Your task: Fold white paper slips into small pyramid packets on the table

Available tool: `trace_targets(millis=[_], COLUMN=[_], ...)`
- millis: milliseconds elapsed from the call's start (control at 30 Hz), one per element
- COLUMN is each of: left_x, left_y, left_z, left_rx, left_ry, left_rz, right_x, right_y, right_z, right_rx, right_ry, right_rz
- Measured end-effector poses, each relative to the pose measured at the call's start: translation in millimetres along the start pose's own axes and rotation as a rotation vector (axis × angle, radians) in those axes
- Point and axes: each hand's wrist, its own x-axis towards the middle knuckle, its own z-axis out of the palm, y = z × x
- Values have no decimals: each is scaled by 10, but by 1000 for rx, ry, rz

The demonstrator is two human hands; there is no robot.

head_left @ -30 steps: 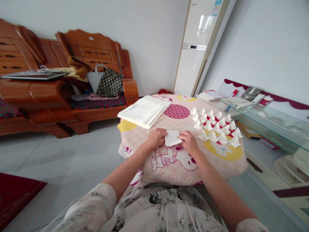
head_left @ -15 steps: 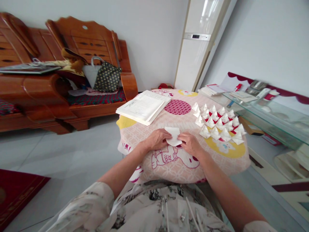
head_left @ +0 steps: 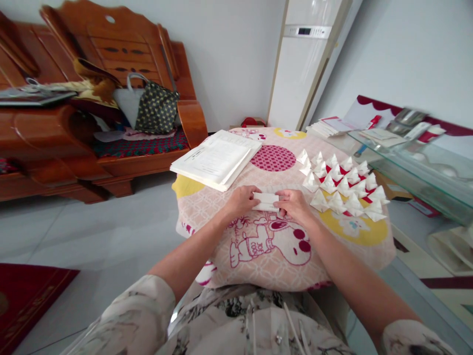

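Note:
A small piece of white paper (head_left: 266, 201), with a fold running across it, is held low over the patterned tablecloth (head_left: 218, 217). My left hand (head_left: 241, 201) pinches its left end, and my right hand (head_left: 294, 204) grips the right end between thumb and fingers. To the right of my right hand stand several pointed folded-paper pieces (head_left: 335, 190) in rows. A thick stack of printed white sheets (head_left: 210, 160) lies beyond my left hand. Behind the held paper a pale strip on the cloth is partly hidden by my hands.
On the left is a carved wooden sofa (head_left: 121, 44) with a dark patterned bag (head_left: 157, 106) on it. A glass shelf (head_left: 417, 167) holding papers and metal containers runs along the right. A tall white cabinet unit (head_left: 299, 64) stands at the back.
The paper's upper part has been folded down, so it now looks like a shorter, wider strip. Both hands stay at its ends. The camera view has tilted slightly downward.

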Motion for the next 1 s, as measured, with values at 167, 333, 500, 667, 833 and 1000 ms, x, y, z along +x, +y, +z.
trace_targets(millis=[167,333,500,667,833,1000], left_x=[-7,-66,-106,-167,-216,-220], left_y=[33,40,10,-19,-23,-51], left_z=[77,123,176,169,129,148], left_rx=[101,104,94,-2,-148,-257], left_ry=[94,113,137,162,197,212], left_rz=[-59,-100,-87,-67,-92,-142], right_x=[-26,-98,-147,-157,-174,-174], right_y=[-8,31,22,25,-39,-44], right_z=[-3,-21,14,41,44,38], right_rx=[-23,100,-61,-175,-197,-189], right_ry=[50,-12,44,72,76,61], right_rz=[-20,-19,38,-28,7,25])
